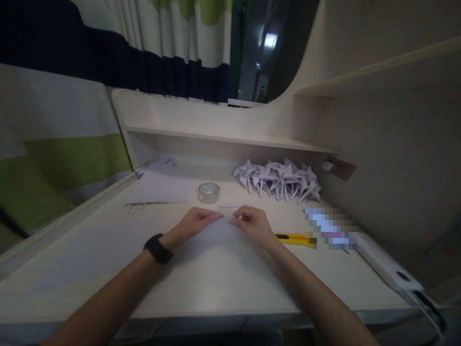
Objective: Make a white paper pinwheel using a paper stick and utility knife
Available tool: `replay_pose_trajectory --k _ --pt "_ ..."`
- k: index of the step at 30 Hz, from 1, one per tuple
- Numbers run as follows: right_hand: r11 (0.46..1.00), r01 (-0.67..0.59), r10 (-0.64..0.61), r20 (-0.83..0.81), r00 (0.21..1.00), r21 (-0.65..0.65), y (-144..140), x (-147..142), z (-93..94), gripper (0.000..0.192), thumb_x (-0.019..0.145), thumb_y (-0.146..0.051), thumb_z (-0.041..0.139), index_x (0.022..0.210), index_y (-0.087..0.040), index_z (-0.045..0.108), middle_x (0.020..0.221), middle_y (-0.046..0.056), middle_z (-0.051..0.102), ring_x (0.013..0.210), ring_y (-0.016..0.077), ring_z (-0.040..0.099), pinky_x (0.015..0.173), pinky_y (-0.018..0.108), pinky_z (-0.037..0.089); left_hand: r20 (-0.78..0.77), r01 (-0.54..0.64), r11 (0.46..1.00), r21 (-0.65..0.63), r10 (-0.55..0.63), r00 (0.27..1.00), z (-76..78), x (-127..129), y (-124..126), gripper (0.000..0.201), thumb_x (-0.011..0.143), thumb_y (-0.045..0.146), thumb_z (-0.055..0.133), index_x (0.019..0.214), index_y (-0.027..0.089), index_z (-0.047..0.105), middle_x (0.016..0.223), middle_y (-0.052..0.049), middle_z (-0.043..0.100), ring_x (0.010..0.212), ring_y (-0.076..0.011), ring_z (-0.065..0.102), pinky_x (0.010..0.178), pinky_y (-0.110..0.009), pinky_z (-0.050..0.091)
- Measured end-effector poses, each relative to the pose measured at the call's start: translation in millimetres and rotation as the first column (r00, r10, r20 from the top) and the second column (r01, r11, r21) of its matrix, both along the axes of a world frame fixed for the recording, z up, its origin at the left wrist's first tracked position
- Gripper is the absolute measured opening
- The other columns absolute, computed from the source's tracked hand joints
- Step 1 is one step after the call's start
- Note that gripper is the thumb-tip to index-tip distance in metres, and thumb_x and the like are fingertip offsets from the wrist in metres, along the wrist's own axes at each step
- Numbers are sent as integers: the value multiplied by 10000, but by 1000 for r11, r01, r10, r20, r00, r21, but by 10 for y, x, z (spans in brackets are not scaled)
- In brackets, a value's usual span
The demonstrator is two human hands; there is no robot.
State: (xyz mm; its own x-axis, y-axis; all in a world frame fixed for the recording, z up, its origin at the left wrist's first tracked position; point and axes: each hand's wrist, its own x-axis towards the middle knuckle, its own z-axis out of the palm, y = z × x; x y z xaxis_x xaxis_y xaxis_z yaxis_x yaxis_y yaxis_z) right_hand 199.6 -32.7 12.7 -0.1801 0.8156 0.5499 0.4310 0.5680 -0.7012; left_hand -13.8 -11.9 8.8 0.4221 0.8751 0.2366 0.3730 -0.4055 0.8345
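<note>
Pinching a small pale paper piece (226,218) between them, the left hand (196,222) and right hand (252,223) meet fingertip to fingertip just above the desk (108,259). Beyond the left hand sits a clear tape roll (209,192); beyond the right, folded paper pinwheels (279,180), with a yellow utility knife (293,239) beside it. No writing is legible.

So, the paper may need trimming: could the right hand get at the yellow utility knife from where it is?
Probably yes: the yellow utility knife lies on bare desk just beside the right hand, nothing between, though its fingers pinch paper.
</note>
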Motion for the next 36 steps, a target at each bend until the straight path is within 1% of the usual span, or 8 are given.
replay_pose_trajectory --k 4,11,14,19,22,26,30,36 --pt "998 -63 63 -49 997 -2 -30 16 1 163 783 -346 683 725 -199 722 698 36 696 573 136 596 562 242 456 141 -103 994 -30 107 984 -40 4 65 413 836 493 589 1064 169 706 1145 -101 688 1081 -282 587 944 -393 428" --pt "977 -209 210 7 978 -40 -75 98 61 277 825 -379 623 653 -176 702 687 47 703 661 159 640 663 263 481 324 -77 952 -297 176 930 -174 -125 135 733 702 357 774 1351 191 477 1284 -158 589 1028 -270 626 827 -361 494" --pt "989 -145 146 26 989 -38 -26 147 53 322 834 -376 608 595 -167 662 623 34 653 604 143 597 610 252 448 320 -150 959 -241 224 920 -147 -147 162 749 615 273 820 1292 158 521 1179 -140 644 939 -245 644 744 -318 502" --pt "999 31 -30 38 999 -33 180 240 -72 91 668 -207 731 697 -170 653 737 15 618 690 146 568 645 254 444 284 -152 928 -340 255 924 -73 -165 137 393 650 312 781 963 105 667 865 -92 705 700 -194 635 595 -277 475" --pt "985 53 -65 -70 995 -163 289 294 -158 317 625 -154 715 934 -187 652 982 40 624 741 141 594 653 259 481 358 -38 923 -383 187 915 -80 -182 120 331 671 317 769 896 94 672 845 -96 705 707 -186 633 624 -284 485" --pt "887 -42 -71 -227 971 -460 318 343 -188 646 606 -186 763 1210 -213 537 1074 68 617 687 125 617 563 236 507 390 14 908 -418 166 906 -94 -204 134 360 654 317 782 909 85 677 880 -120 712 738 -206 643 661 -313 495" --pt "725 -296 38 -394 918 -622 283 369 -157 338 655 -221 777 955 -130 652 851 45 671 637 110 619 516 184 520 375 60 899 -434 120 919 -71 -229 135 364 638 312 793 903 85 689 867 -128 714 747 -220 643 661 -320 491" --pt "623 -420 -19 -549 836 -660 275 425 -101 254 674 -82 733 921 -119 686 848 54 695 631 121 659 524 191 582 328 151 866 -476 15 944 -61 -269 119 362 666 339 785 917 88 709 808 -112 709 689 -203 624 600 -298 473"
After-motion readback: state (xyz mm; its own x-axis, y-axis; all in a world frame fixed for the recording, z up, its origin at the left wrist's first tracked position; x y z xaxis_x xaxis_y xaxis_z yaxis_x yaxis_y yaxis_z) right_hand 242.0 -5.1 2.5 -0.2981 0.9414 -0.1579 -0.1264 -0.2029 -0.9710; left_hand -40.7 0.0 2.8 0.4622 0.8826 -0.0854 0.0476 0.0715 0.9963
